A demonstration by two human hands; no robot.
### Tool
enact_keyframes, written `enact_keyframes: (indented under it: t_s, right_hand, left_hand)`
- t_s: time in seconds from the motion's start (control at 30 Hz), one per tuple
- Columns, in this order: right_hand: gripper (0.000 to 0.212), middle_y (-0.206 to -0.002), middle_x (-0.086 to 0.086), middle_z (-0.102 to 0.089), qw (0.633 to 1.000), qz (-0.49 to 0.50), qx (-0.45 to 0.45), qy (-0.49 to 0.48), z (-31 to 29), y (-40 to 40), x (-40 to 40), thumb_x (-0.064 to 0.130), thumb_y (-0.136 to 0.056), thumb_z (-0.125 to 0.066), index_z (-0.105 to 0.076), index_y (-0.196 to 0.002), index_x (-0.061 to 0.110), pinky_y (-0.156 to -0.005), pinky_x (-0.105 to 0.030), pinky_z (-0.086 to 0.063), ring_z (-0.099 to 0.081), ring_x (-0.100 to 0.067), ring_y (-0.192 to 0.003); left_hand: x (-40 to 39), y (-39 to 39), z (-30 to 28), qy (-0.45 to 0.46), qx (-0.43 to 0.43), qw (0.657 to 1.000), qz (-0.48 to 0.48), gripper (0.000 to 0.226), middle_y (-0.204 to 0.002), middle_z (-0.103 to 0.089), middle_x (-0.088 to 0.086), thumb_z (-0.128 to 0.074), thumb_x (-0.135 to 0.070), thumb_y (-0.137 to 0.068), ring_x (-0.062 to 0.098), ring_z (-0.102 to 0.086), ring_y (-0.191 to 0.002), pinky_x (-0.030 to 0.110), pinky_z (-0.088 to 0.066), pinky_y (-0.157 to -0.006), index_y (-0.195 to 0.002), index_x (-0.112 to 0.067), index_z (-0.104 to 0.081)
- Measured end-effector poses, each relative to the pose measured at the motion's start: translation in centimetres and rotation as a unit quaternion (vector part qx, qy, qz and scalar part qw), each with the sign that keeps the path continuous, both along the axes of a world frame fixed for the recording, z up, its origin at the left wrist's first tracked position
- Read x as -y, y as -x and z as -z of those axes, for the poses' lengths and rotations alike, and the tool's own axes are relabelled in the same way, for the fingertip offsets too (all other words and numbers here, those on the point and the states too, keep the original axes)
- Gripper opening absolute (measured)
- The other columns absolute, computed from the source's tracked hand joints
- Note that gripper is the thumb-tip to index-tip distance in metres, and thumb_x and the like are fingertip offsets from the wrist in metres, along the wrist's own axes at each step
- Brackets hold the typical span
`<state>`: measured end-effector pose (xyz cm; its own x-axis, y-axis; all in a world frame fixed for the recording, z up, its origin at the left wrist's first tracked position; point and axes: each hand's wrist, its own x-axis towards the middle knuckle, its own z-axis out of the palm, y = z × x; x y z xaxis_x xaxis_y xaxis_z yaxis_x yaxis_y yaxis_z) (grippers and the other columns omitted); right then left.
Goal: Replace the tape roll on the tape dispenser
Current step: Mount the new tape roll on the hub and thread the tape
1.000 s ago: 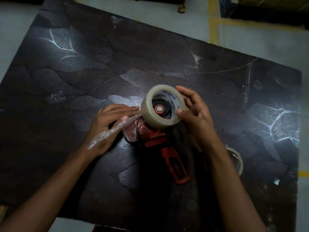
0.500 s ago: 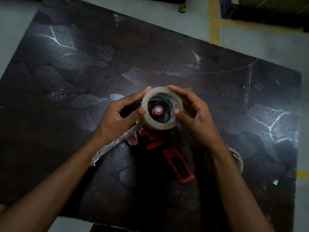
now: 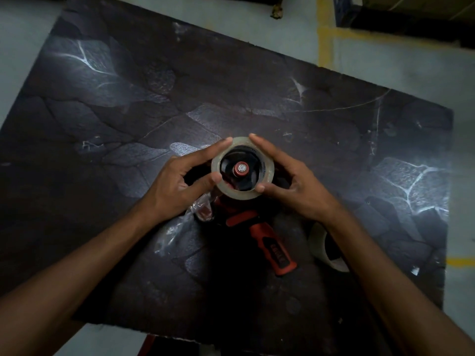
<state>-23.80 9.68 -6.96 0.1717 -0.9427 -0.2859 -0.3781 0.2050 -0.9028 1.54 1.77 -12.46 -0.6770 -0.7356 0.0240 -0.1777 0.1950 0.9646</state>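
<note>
Head view looks down on a dark, veined tabletop [image 3: 102, 104] where a red and black tape dispenser [image 3: 259, 227] lies on its side, handle pointing toward the person. A roll of clear tape [image 3: 267, 181] sits on the dispenser's black wheel, its red hub and bolt facing up. The left hand [image 3: 174, 186] pinches the roll's left edge between thumb and forefinger, and the right hand [image 3: 295, 186] grips the right edge the same way, the forefingers nearly meeting at the far rim. A crinkled strip of loose tape [image 3: 180, 227] trails below the left hand. A second roll [image 3: 323, 250] lies partly hidden beside the right forearm.
</note>
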Motion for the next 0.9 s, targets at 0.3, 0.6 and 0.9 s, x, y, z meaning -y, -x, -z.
enact_keyframes:
  t_s: [0.3,0.6,0.9]
  right_hand:
    - [0.079,-0.165,-0.01,-0.043,0.993,0.099,0.009,0.059,1.9,-4.7,-0.2,0.0,-0.098,-0.069,-0.027,-0.165,0.007,-0.119,-0.019,-0.038,-0.046,-0.004,-0.149]
    - [0.069,-0.162,-0.004,-0.045,0.998,0.018,0.045,0.032,1.5,-2.9,2.3,-0.003,-0.103,-0.059,-0.028,-0.164,0.007,-0.117,-0.02,-0.04,-0.048,-0.003,-0.147]
    - [0.06,-0.159,-0.007,-0.047,0.998,0.013,0.057,0.036,2.7,-2.7,2.7,-0.001,-0.107,-0.049,-0.029,-0.163,0.004,-0.116,-0.021,-0.04,-0.048,-0.005,-0.146]
  left_hand:
    - [3.7,-2.2,-0.6,0.018,0.036,0.998,0.04,0.066,-0.157,-0.061,0.001,-0.072,-0.03,-0.098,0.012,-0.057,-0.148,0.03,-0.043,-0.123,-0.158,-0.016,-0.051]
    - [4.7,-3.1,-0.6,0.034,0.056,0.997,0.044,0.069,-0.154,-0.065,0.003,-0.077,-0.039,-0.096,0.016,-0.061,-0.145,0.042,-0.046,-0.124,-0.158,-0.018,-0.053]
    - [4.6,-3.3,-0.8,0.087,0.096,0.991,0.025,0.067,-0.146,-0.071,-0.001,-0.077,-0.05,-0.096,0.011,-0.069,-0.134,0.046,-0.055,-0.114,-0.157,-0.031,-0.058]
